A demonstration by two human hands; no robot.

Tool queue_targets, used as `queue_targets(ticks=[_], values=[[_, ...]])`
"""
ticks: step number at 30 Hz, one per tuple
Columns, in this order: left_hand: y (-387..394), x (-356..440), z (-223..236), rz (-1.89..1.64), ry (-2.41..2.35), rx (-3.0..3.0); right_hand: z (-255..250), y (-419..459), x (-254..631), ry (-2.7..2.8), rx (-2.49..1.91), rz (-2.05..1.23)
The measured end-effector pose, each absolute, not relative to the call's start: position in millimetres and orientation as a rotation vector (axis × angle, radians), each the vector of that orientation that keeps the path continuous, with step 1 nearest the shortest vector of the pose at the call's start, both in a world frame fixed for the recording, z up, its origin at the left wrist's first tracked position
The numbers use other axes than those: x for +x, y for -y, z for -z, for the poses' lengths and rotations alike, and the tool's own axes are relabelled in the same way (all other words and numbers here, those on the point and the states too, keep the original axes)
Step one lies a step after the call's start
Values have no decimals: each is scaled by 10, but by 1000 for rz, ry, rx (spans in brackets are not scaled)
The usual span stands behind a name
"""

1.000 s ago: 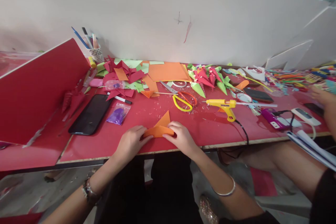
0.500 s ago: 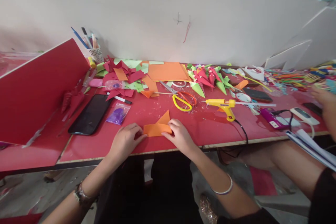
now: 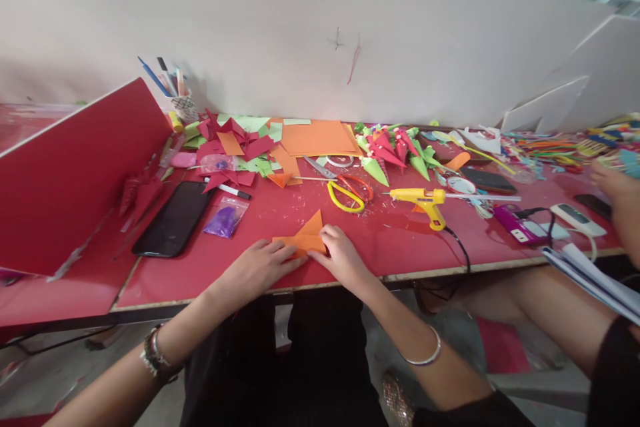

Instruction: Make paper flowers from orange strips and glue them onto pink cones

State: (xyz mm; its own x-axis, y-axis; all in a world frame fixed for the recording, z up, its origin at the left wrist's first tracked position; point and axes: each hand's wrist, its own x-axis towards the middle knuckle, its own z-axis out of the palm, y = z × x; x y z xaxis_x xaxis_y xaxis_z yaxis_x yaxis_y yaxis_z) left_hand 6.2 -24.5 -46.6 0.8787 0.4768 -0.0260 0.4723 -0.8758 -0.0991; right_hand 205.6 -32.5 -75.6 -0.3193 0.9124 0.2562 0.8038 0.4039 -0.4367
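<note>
A small folded piece of orange paper [image 3: 309, 239] lies near the table's front edge, with one triangular flap pointing up and away from me. My left hand [image 3: 261, 267] rests over the paper's left part, its fingers stretched out flat and covering the lower left portion. At the right end, my right hand [image 3: 345, 257] pinches the paper between thumb and fingers. Beyond the paper are scissors [image 3: 346, 205] with one yellow and one red handle loop. A yellow glue gun [image 3: 423, 200] lies to the right of them.
To the left are a black phone [image 3: 175, 219], a bag of purple stuff [image 3: 225, 217] and a marker [image 3: 228, 188]. Orange sheets [image 3: 317, 138], paper scraps and red and green paper cones [image 3: 387, 147] line the back. At right, another person's arm [image 3: 620, 203] reaches in near a purple power socket [image 3: 520, 223].
My left hand has moved rightward from the paper's left edge onto its surface, fingers now extended across it. My right hand keeps its pinch in the same place.
</note>
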Motion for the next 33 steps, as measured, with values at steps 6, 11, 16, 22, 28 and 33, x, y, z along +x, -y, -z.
queue_targets(ticks=[6, 11, 16, 22, 28, 33], values=[[200, 13, 472, -117, 722, -2981, 772, 314, 2059, 2199, -1459, -325], [194, -159, 409, -125, 754, -3035, 781, 315, 2061, 2201, -1460, -327], [152, -352, 390, -126, 751, -3103, 765, 330, 2064, 2206, -1461, -320], [115, -400, 419, -87, 709, -3158, 786, 350, 2018, 2171, -1542, -233], [129, -395, 414, -43, 727, -3175, 757, 415, 1828, 2059, -1680, -97], [130, -400, 406, -31, 716, -3199, 749, 440, 1769, 2000, -1715, -105]])
